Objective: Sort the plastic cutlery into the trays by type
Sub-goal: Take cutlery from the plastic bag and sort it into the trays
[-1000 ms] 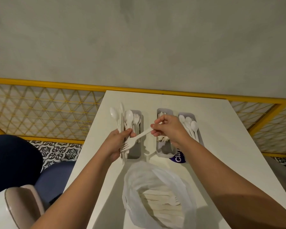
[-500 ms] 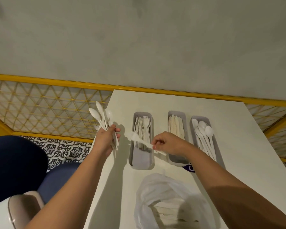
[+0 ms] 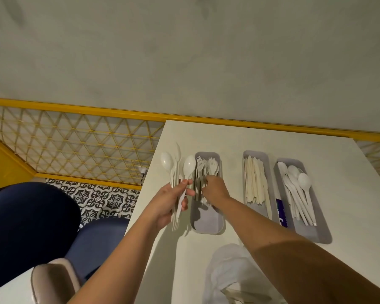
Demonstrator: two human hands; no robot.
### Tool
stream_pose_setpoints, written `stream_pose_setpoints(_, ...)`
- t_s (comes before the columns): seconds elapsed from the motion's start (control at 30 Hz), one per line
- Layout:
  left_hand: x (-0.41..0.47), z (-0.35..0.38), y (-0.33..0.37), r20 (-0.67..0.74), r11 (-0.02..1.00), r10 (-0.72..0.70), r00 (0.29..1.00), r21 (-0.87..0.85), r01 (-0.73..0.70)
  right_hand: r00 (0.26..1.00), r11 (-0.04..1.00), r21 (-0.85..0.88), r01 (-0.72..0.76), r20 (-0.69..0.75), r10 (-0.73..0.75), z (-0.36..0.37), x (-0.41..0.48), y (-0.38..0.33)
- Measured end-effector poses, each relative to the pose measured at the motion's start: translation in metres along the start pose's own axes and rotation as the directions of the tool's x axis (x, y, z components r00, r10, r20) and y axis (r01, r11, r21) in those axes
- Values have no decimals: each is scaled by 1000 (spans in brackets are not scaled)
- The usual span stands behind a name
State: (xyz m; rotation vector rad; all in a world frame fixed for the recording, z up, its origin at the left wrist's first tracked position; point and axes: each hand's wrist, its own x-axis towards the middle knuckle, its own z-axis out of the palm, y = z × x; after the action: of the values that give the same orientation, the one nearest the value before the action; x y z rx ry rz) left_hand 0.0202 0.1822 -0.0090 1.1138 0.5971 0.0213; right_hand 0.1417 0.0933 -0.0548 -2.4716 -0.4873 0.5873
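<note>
Left hand (image 3: 170, 199), right hand (image 3: 214, 189): both bare, no rings, no watch. Forearms bare to frame edge, no sleeves visible. Nails short.

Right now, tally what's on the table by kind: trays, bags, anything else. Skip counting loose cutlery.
Trays: 3, namely fork tray, knife tray, spoon tray
Plastic bags: 1, the bag at the near edge
Purple packets: 1, the packet between knife and spoon trays, mostly hidden
Total: 5

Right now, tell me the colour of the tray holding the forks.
Light grey. The fork tray shows best in the head view, its only view, where its bare near end is clear.
</note>
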Motion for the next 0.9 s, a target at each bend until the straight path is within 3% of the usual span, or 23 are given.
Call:
stream_pose_setpoints(0.17,-3,3,-2,35,1000,-5,999,9,5,996,999,7,53,-70,-52,3,-3,-2)
stream_pose_setpoints(0.27,-1,7,-2,40,1000,-13,999,-7,14,992,956,275,105,-90,-83,-12,-16,-12)
stream_pose_setpoints(0.37,0,14,-3,37,1000,1,999,-15,0,999,754,655,43,-5,-52,-26,-34,-23)
stream_pose_setpoints(0.43,0,19,-3,40,999,7,999,-36,-6,998,626,780,-10,46,-41,-32,-44,-25)
stream_pose_setpoints(0.5,0,22,-3,61,999,9,998,-40,-7,997,605,796,-20,65,-52,-34,-50,-22)
stream_pose_setpoints(0.63,0,28,-5,100,1000,7,995,28,-10,997,667,745,-7,59,-55,-39,-55,-17)
stream_pose_setpoints(0.77,1,39,-6,107,998,-25,994,67,18,996,751,659,-36,-35,79,-53,-55,-19)
stream_pose_setpoints(0.9,3,48,-7,91,996,-35,995,87,27,966,593,805,7,-159,204,-77,-50,-20)
